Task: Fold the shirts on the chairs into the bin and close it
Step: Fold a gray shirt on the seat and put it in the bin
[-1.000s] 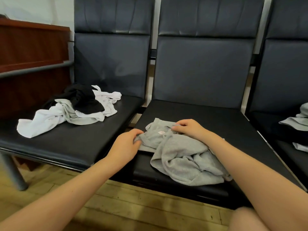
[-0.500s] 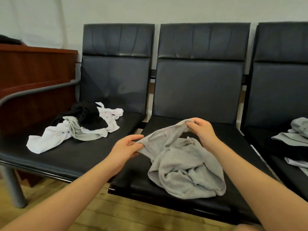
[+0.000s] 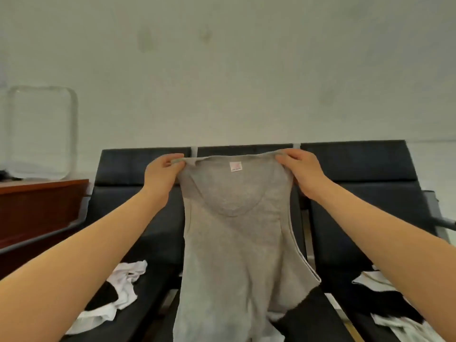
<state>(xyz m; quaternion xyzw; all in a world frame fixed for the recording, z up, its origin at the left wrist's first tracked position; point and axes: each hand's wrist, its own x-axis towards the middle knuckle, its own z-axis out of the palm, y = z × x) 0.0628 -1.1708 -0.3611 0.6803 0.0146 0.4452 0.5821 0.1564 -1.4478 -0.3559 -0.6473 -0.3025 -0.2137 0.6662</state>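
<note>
Your left hand [image 3: 162, 175] and right hand [image 3: 302, 172] each pinch a shoulder strap of the grey tank top [image 3: 237, 243], which hangs spread above the middle chair seat [image 3: 306, 314]. Risk: thin straps may slip, collapsing the hem onto itself. Clothes on the left chair [image 3: 116, 290] and right chair [image 3: 389, 304] crowd the flanks; a clear bin [image 3: 42, 132] stands on the wooden counter [image 3: 42, 206].

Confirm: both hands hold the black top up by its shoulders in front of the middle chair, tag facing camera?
Not quite: the head view shows a grey top, not black. The rest holds: left hand and right hand pinch its shoulders and hold it up before the middle chair, with the tag facing the camera.
</note>
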